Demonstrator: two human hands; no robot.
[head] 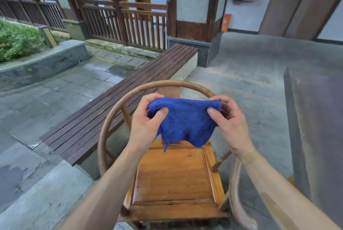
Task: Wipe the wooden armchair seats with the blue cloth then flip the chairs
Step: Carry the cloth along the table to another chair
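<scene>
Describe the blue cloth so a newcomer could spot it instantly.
Find the wooden armchair with the curved round back rail, beside the long slatted bench. Above its seat, the left hand and right hand pinch the blue cloth spread between them, the only vivid blue thing here.

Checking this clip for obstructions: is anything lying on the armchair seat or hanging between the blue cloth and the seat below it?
Nothing visible does. The blue cloth is held up by the left hand and right hand above the seat, whose visible panel is bare. Only open air lies between them; the curved armrest rail rings the sides.
</scene>
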